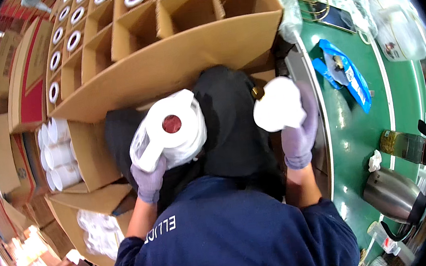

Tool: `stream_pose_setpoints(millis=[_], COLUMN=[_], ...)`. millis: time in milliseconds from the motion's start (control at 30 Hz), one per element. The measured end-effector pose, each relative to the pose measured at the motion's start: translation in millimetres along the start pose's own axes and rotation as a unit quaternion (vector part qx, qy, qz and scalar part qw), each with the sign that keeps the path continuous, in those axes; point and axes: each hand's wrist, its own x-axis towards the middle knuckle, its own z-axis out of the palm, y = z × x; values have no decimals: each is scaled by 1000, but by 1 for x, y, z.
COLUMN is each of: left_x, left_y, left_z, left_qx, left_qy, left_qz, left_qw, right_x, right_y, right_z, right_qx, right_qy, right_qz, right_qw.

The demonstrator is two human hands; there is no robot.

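My left hand (150, 181), in a pale lavender glove, is closed on the near end of a white jug (173, 150). Loose clear plastic partly wraps the jug, and a round dark-red centre shows in its white top. Both rest over my lap, against my dark trousers. On the other side, beside the table edge, my gloved right hand (299, 142) grips a white rounded piece (278, 104) from its right side. A small gold-coloured part (257, 93) shows at the left edge of that piece, whose outline is too bright to identify its kind.
Ahead stands a large divided carton (173, 49), several cells holding white ring-topped items. White cylinders (60, 154) and an open carton with plastic-wrapped items (98, 230) lie left. The green table (344, 171) at right bears a blue packet (349, 74), steel jug (393, 194) and glass bottle (406, 146).
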Motion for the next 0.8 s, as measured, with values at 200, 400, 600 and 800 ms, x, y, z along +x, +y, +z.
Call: stream_pose_setpoints(millis=[200, 400, 600, 800], left_x=[-2, -2, 5, 15], left_y=[-6, -16, -34, -35], left_z=[-4, -23, -26, -30], left_qx=[29, -77, -50, -8], left_qy=[-46, -16, -55, -76], left_qz=[29, 61, 137, 218], left_qw=[998, 995, 988, 973], right_x=[15, 34, 61, 72], right_y=[12, -26, -46, -64], right_z=[136, 121, 215, 231], right_qx=[5, -393, -381, -471], right_qy=[-335, -439, -676, -711], right_qz=[-101, -208, -322, -329], right_qw=[937, 781, 542, 405])
